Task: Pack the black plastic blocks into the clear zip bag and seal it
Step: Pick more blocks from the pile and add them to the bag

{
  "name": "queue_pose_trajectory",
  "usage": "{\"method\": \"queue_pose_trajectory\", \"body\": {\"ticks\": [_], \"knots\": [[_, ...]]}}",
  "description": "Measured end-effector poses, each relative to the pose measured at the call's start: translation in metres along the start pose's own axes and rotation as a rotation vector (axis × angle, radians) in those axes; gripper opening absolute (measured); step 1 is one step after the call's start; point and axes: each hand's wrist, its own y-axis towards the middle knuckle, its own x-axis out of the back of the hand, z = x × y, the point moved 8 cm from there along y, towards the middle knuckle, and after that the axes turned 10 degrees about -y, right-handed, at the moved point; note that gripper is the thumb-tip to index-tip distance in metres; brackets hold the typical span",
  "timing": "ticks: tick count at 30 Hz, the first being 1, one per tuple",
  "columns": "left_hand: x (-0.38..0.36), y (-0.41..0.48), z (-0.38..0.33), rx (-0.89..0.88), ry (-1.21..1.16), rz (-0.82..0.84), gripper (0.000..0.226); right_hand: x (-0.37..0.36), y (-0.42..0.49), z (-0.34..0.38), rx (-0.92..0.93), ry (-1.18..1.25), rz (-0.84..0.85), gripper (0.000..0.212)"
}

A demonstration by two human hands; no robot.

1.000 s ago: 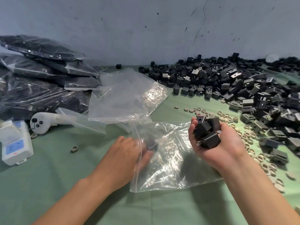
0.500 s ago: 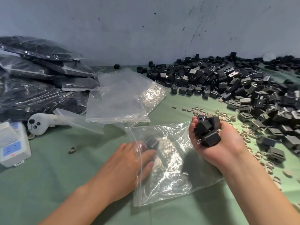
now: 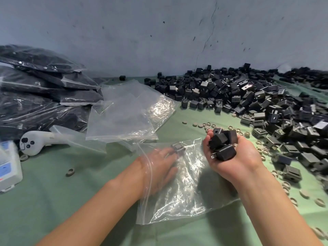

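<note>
Head view, single moment.

Clear zip bag (image 3: pixel 186 201) is seen lying flat on the green table cover (image 3: pixel 53 201), lower centre of the frame, its mouth turned to the left and unsealed. Left hand (image 3: pixel 159 167) is inserted through that mouth and is viewed through the film, blurred. The fingers appear stretched out. One black block (image 3: pixel 178 147) is found inside the bag at the fingertips; whether it is pinched or only touched cannot be told.

Right hand (image 3: pixel 236 160) is held just right of the bag's upper edge, palm up, fingers curled round a handful of black blocks (image 3: pixel 221 146), several at least. None of these is in the bag yet.

Loose pile of black blocks (image 3: pixel 248 100) is noted across the upper right, with beige rings (image 3: pixel 262 148) scattered at its near edge. Spare empty bags (image 3: pixel 127 112) are stacked at centre; filled bags (image 3: pixel 35 86) are piled at upper left. A white controller (image 3: pixel 40 141) is noted at left.

Progress, as judged: early for this bag. Only one block is seen inside, and the film lies nearly flat. Left to do: the handful to be put in, more blocks probably to be taken from the pile, the hand to be drawn out, the zip to be pressed shut.
</note>
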Motion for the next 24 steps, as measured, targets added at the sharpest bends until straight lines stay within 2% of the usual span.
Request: {"method": "queue_pose_trajectory", "body": {"ticks": [2, 4, 6, 8, 10, 14, 18, 22, 24], "knots": [[0.000, 0.010, -0.004, 0.005, 0.030, 0.025, 0.038, 0.001, 0.001, 0.001, 0.000, 0.000, -0.007, 0.032], [-0.009, 0.018, -0.003, 0.031, 0.118, 0.090, 0.049, 0.003, 0.002, 0.004, 0.000, 0.003, -0.019, 0.032], [-0.023, 0.024, 0.003, 0.057, 0.070, 0.046, 0.063, 0.005, 0.003, 0.010, 0.008, 0.008, -0.034, 0.033], [-0.041, 0.025, 0.013, 0.101, 0.055, 0.111, 0.065, 0.008, 0.004, 0.016, 0.020, 0.020, -0.042, 0.033], [-0.043, 0.027, 0.020, 0.129, 0.011, 0.099, 0.059, 0.010, 0.003, 0.023, 0.037, 0.032, -0.052, 0.030], [-0.033, 0.029, 0.006, 0.078, -0.219, 0.002, 0.027, 0.016, 0.002, 0.032, 0.064, 0.019, -0.079, 0.030], [-0.016, 0.033, -0.010, 0.118, -0.235, -0.094, 0.035, 0.020, -0.002, 0.037, 0.075, 0.008, -0.102, 0.031], [-0.018, 0.033, -0.012, 0.175, -0.112, -0.061, 0.034, 0.024, -0.003, 0.039, 0.072, 0.016, -0.126, 0.030], [-0.021, 0.031, -0.010, 0.199, -0.128, -0.029, 0.038, 0.025, -0.003, 0.039, 0.069, 0.011, -0.127, 0.031]]}}
